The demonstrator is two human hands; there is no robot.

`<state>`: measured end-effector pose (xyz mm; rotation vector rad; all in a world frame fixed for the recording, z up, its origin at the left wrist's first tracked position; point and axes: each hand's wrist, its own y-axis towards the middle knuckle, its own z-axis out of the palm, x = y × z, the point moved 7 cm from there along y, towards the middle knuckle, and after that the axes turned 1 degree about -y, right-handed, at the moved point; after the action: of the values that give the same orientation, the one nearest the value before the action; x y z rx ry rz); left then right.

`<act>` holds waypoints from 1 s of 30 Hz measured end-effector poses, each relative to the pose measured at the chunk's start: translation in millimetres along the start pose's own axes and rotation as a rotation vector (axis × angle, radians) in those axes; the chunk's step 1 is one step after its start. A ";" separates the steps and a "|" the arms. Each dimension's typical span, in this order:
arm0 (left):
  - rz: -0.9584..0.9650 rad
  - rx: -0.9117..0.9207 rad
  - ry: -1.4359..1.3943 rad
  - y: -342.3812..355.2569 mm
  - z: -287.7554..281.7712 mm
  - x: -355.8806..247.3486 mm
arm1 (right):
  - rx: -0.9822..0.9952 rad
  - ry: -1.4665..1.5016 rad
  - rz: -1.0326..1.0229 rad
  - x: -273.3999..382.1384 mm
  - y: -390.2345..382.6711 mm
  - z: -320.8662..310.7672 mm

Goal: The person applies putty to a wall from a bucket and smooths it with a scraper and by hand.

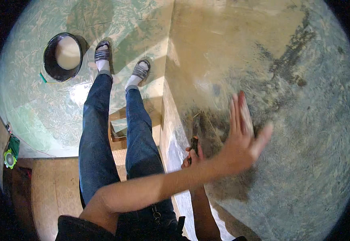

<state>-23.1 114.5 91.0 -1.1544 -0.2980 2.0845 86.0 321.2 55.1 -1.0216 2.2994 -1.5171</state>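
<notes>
Two hands: the left hand (242, 146), blurred, thumb spread, its hold on one pale, red-tipped strip (246, 117) impossible to tell; the right hand (193, 157), grip closed around one scraper (195, 140) beside a mottled wall (299, 160). Farther: two sandals (102, 51) on feet, one black bucket (51, 64) of pale liquid (68, 53).

1. Light is uneven: the floor (26, 92) looks fairly bright, with a white glare patch (80, 93) beside the jeans (96, 116).
2. Shadows lie beside the slippers (102, 55) and on the wall (303, 152) below the left hand (241, 149).
3. That hand's fingers (234, 116) are blurred.
4. Fisheye distortion bends straight edges; black fills the corners.
</notes>
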 end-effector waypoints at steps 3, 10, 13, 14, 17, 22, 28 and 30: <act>-0.252 -0.080 -0.026 39.8 -40.0 42.4 | 0.053 -0.023 -0.038 12.0 -21.6 20.1; -0.092 -0.079 0.350 -3.0 -35.8 82.8 | 0.009 -0.192 -0.075 -14.6 -1.0 -28.6; 0.001 -0.047 0.313 -2.1 -15.5 52.6 | 0.039 -0.248 -0.228 15.8 -15.5 -20.8; 0.109 -0.009 0.506 8.3 -40.5 65.8 | 0.083 -0.173 -0.162 18.0 -26.2 1.5; -0.112 0.327 0.814 74.2 -149.9 169.5 | 0.089 -0.258 0.046 17.0 -39.3 43.4; -0.164 0.160 0.537 -30.4 -28.9 92.1 | -0.002 -0.525 -0.138 20.2 -11.4 -7.8; -0.330 0.038 0.156 71.3 -178.2 187.0 | 0.183 -0.304 0.022 2.4 -8.9 58.8; -0.342 -0.112 0.138 67.6 -143.4 178.8 | 0.121 -0.323 0.010 -0.9 4.9 33.2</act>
<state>0.2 170.0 -140.2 -1.2118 -0.5136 1.7006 101.6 298.7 35.6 -1.1268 1.9659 -1.3536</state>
